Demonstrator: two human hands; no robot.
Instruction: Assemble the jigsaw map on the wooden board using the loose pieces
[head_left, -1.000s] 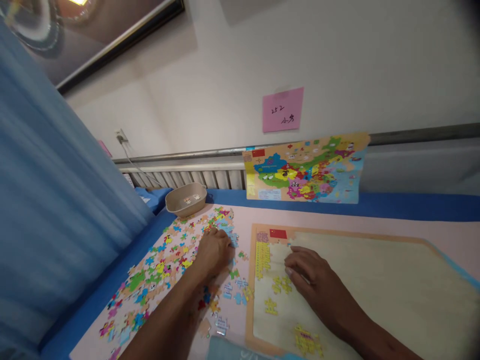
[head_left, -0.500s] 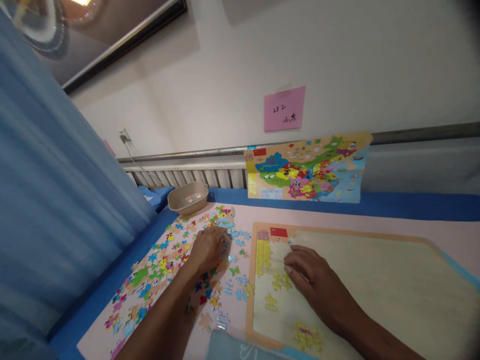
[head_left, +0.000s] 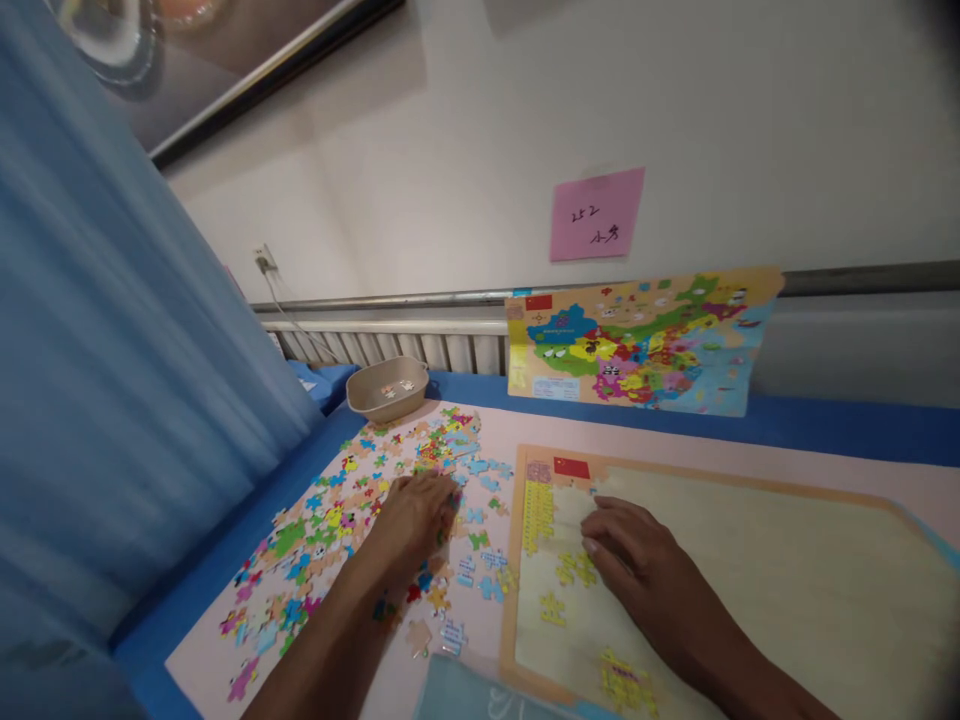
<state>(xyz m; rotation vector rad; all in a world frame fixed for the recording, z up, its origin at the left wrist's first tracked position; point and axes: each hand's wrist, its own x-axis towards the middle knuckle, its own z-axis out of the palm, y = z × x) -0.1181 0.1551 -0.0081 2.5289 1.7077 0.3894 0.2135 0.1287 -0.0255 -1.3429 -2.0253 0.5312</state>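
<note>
My left hand [head_left: 418, 510] is down among the loose jigsaw pieces [head_left: 330, 525], its fingers bent and pressed together. The fingertips point into the pile, and whatever is under them is hidden. On the puzzle board [head_left: 511, 580], my right hand [head_left: 634, 545] rests near the assembled top-left corner, fingers loosely bent and thumb apart, with nothing visible in it. That corner has a red flag [head_left: 571, 468] and a yellow strip of joined pieces [head_left: 538, 515]. Yellow pieces [head_left: 576, 568] lie beside the right thumb, and a joined yellow cluster [head_left: 626, 680] sits near the board's lower edge.
A beige basket [head_left: 386, 392] with a few pieces stands at the back left. A colourful map sheet [head_left: 637, 345] leans against the wall rail behind the board. A pink note [head_left: 598, 215] is on the wall. A blue curtain [head_left: 150, 350] hangs at left.
My left hand has drawn slightly nearer to me over the pieces, uncovering some behind it. My right hand stays at about the same place on the board. The view has shifted a little left.
</note>
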